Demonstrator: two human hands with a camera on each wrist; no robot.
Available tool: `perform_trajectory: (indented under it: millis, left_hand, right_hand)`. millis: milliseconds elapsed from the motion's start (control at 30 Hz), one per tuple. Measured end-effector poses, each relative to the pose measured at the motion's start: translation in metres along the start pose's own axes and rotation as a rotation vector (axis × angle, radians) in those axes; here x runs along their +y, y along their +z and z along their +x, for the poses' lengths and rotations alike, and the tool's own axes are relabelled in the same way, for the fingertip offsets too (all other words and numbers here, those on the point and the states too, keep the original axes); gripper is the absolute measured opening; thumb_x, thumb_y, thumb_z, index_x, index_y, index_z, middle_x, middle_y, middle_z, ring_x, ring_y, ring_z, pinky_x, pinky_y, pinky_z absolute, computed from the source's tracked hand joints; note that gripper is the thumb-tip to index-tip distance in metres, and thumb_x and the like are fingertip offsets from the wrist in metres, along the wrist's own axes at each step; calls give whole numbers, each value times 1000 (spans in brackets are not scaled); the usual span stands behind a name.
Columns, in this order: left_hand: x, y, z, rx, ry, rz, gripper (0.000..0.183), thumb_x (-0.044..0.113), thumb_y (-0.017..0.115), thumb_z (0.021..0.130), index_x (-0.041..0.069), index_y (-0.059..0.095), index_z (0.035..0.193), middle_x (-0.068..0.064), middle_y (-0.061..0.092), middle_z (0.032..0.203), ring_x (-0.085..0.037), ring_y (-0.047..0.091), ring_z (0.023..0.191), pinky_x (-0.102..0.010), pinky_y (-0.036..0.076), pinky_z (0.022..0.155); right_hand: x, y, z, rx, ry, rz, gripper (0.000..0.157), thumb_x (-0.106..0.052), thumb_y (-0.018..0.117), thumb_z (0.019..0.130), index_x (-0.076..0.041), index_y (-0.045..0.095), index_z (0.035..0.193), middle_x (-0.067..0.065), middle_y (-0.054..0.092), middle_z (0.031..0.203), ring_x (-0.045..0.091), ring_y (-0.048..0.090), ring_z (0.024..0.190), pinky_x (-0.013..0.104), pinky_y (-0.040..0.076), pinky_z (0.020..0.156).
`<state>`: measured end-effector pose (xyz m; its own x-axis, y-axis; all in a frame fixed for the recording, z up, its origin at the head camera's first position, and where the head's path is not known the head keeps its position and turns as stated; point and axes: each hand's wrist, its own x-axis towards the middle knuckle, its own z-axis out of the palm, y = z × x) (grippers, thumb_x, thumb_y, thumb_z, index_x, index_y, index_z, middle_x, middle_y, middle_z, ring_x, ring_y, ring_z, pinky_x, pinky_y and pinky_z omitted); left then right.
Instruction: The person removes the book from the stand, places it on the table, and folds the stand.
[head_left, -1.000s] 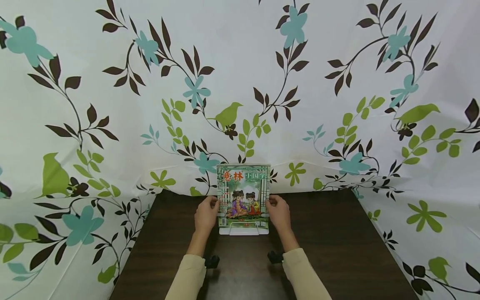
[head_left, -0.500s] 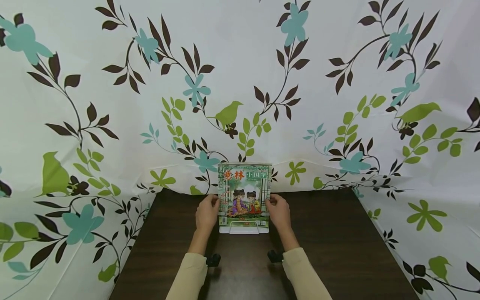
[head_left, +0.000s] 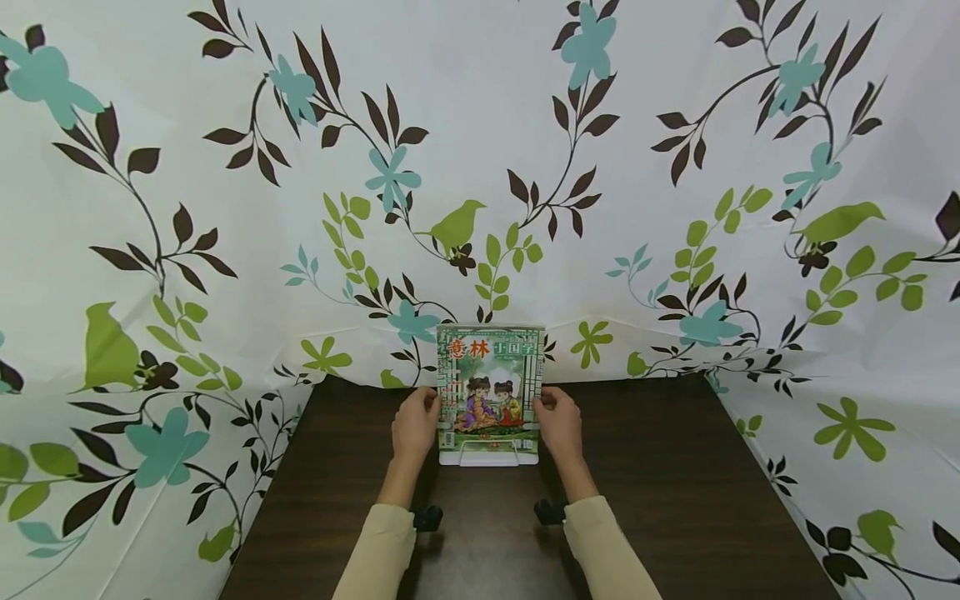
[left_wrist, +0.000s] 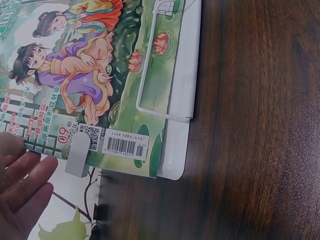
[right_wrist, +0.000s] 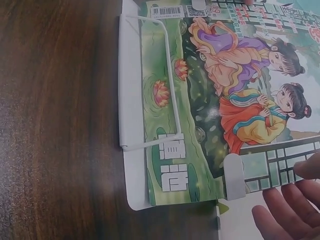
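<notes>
A green magazine (head_left: 489,375) with two cartoon children on its cover stands upright, leaning back on a white book stand (head_left: 450,459) in the middle of the head view. My left hand (head_left: 414,427) pinches the left edge, thumb on the cover and fingers behind, as the left wrist view shows. At the opposite edge my right hand (head_left: 561,423) pinches the same way. Across the lower cover runs the stand's white wire bar (left_wrist: 145,70). A pale clip folds over each side edge, the left clip (left_wrist: 78,155) and the right clip (right_wrist: 234,177).
The dark wooden table (head_left: 660,500) extends to both sides and in front. Close behind the magazine hangs a white sheet (head_left: 637,67) printed with leaves, flowers and birds. Black wrist devices (head_left: 427,518) sit inside the cuffs.
The magazine's upper part has shifted very slightly right. Both hands keep their hold on its edges, and the head view has tilted a little.
</notes>
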<state>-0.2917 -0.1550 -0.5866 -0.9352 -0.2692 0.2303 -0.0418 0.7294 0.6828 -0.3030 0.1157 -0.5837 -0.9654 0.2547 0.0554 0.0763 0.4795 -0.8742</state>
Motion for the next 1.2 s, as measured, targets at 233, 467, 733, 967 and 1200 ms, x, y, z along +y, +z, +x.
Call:
perform_trajectory:
  millis: [233,467,733,967,1200]
  left_hand:
    - [1,-1,0,6,-2,-4,14,26,72,105,13,77,110,-4,79,97,-21,71,74,-49,56,66]
    - [0,-2,0,-31,2,0,16,26,70,106,13,76,114,-3,79,98,-18,70,75,-47,54,64]
    - [0,-2,0,-45,-14,-24,19,27,69,106,14,75,119,-3,78,104,-19,70,81,-46,54,67]
    - [-7,-3,2,-69,-1,-38,22,28,67,108,13,75,122,-4,78,107,-18,68,81,-43,52,66]
    - [-6,-4,3,-84,-2,-56,21,27,68,108,12,75,121,-5,76,104,-19,67,81,-44,52,67]
  right_hand:
    - [0,0,-1,15,-2,21,28,-22,73,102,-7,75,125,14,76,115,29,76,103,43,60,75]
    - [1,0,0,39,-9,-4,22,-19,73,102,-8,76,120,12,78,110,28,74,99,45,57,78]
    - [5,-2,6,45,-11,-55,18,-25,71,103,-17,78,116,5,78,107,25,71,94,40,49,73]
    - [2,-1,2,39,-15,-47,17,-26,70,104,-18,77,117,4,77,106,24,69,93,38,46,70]
    - [2,-1,2,41,-25,-36,17,-25,69,104,-17,75,117,6,77,108,25,69,95,39,46,72]
